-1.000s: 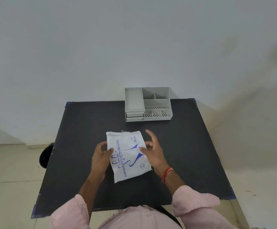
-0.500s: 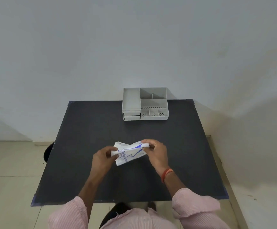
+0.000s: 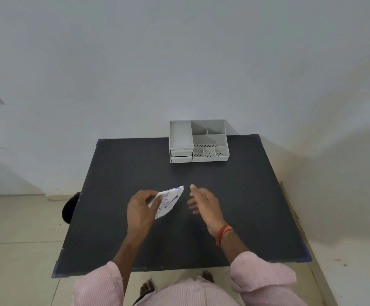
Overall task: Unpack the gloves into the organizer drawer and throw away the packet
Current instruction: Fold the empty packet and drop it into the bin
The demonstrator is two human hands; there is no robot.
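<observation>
While the packet (image 3: pixel 168 202) is pinched only at one end, the step in hand looks like getting it open, and that wants both hands. Nearest the camera, pink sleeves (image 3: pixel 265 281) frame the view. Just beyond them, the left hand (image 3: pixel 140 210) holds the white, blue-printed packet above the dark surface (image 3: pixel 245 195), its fingers (image 3: pixel 155 200) clenched on the crumpled near end so that the free corner points up and away. The right hand (image 3: pixel 203 203), with a red thread at the wrist, hangs just beside that corner without touching it, fingers spread and grasping nothing.

To do this well, I would bring the right thumb and forefinger onto the free edge, close to the left hand's grip, and pull apart in a short, firm tear; a long pull risks stretching the thin plastic or spilling gloves onto the floor. Whether the packet is already torn cannot be told.

Farther off, at the back edge of the surface, stands the grey organizer (image 3: pixel 198 141), well apart from the hands. Its two small drawers (image 3: pixel 181 156) at the front left appear pushed in, so one must be drawn out before the gloves go in.
</observation>
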